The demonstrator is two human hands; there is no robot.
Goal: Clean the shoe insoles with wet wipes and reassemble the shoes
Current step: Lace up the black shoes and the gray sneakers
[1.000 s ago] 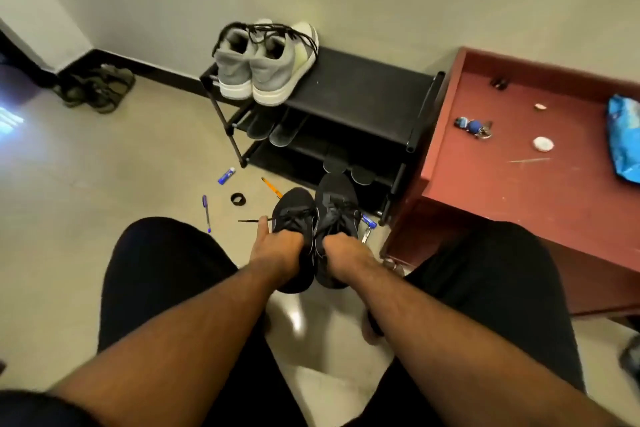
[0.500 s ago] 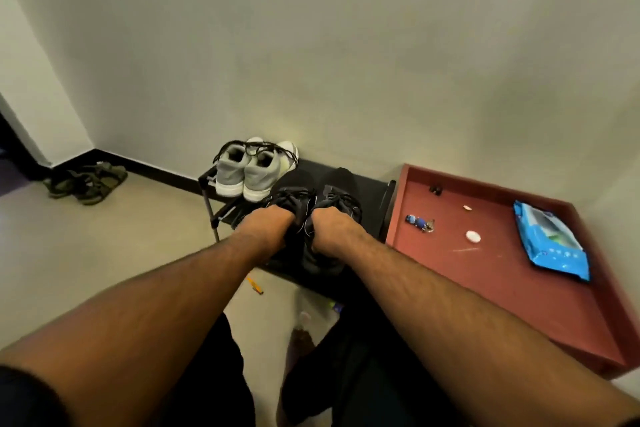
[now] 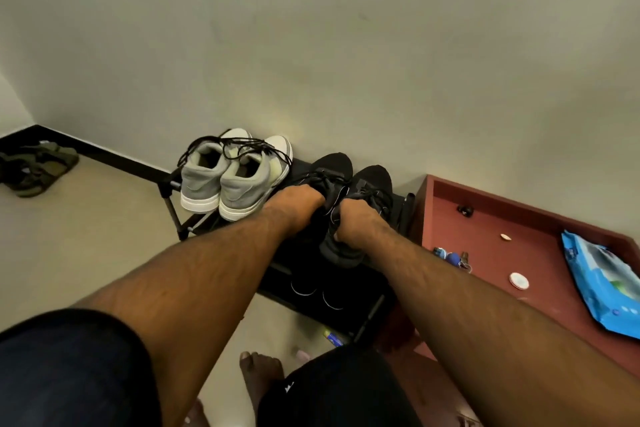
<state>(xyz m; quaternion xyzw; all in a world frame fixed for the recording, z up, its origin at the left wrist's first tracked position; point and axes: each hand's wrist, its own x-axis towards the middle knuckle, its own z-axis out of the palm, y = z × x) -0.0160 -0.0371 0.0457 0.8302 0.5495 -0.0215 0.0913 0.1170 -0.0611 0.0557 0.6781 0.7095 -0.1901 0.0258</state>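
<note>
Fingers of both hands are curling into the collars of the black sneakers; left hand (image 3: 300,202) is gripping the left black sneaker (image 3: 329,173), right hand (image 3: 358,224) is gripping the right black sneaker (image 3: 372,184); both shoes are sitting toes-to-wall on the top shelf of the black shoe rack (image 3: 398,215), touching each other; insoles aren't visible from here, can't tell if they're inside.

Progress, my read: this pair is laced and looking assembled, so it's being parked on the rack; grey sneakers (image 3: 228,177) are sitting just beside on the same shelf, laces loose on top; whether they're done, can't tell; two dark insole-like shapes (image 3: 317,291) are lying on the lower shelf, so possibly work left.

Around: wet wipes pack (image 3: 602,282) is lying on the red table (image 3: 540,253) to the right, near a keychain (image 3: 452,257) and a white round lid (image 3: 518,280); sandals (image 3: 38,166) are lying in the far left corner; nothing is blocking the hands.
</note>
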